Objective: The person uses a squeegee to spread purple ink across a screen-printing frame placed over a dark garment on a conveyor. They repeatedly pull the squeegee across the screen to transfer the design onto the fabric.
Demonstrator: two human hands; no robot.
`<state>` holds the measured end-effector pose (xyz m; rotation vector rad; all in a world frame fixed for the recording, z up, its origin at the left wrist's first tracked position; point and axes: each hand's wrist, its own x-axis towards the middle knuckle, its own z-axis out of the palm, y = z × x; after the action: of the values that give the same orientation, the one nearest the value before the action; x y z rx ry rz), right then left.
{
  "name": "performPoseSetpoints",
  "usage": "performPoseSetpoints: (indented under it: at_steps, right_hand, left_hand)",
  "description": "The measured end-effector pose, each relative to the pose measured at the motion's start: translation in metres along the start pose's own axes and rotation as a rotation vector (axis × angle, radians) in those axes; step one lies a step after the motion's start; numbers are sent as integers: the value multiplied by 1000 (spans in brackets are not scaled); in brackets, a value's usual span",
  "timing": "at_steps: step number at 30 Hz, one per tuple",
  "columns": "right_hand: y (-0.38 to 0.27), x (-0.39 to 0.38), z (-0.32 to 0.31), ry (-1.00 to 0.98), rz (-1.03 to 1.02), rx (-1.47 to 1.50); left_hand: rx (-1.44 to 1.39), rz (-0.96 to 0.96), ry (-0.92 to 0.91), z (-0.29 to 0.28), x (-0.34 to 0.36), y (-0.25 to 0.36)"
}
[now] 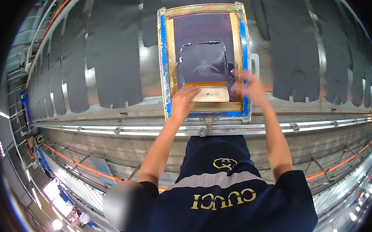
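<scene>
A wooden-handled squeegee (213, 94) with an amber blade lies across the lower part of a screen printing frame (202, 8). My left hand (183, 101) is closed around the squeegee's left end. Off the squeegee's right end, my right hand (254, 89) hovers by the frame's right side, fingers apart and somewhat blurred, with nothing visible in it. The purple mesh (203, 28) carries a pale arched design and a wet, dark ink outline. Blue tape and bare edging line the frame's sides.
Dark grey fabric pieces (112, 53) lie along the long metal table, with more dark pieces (294, 49) to the right. A metal rail (153, 130) with clamps runs along the near edge. An orange line (84, 164) passes below on the left.
</scene>
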<state>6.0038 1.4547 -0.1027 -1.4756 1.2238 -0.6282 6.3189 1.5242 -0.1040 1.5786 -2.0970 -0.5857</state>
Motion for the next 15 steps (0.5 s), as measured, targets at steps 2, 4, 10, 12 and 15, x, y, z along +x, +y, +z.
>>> performPoseSetpoints:
  at_steps: [2, 4, 10, 12, 15]
  right_hand:
    - [29, 44, -30, 645, -49, -386]
    - [54, 71, -36, 541, 39, -308]
    - [40, 89, -32, 695, 64, -274]
    - [18, 93, -29, 776, -8, -348]
    - [-7, 108, 11, 790, -84, -271]
  left_hand:
    - [7, -21, 9, 1, -3, -4]
    - [20, 1, -26, 5, -4, -5]
    - [-32, 31, 33, 13, -20, 9]
    - [-63, 25, 49, 0, -32, 5]
    - [-101, 107, 32, -41, -56, -28]
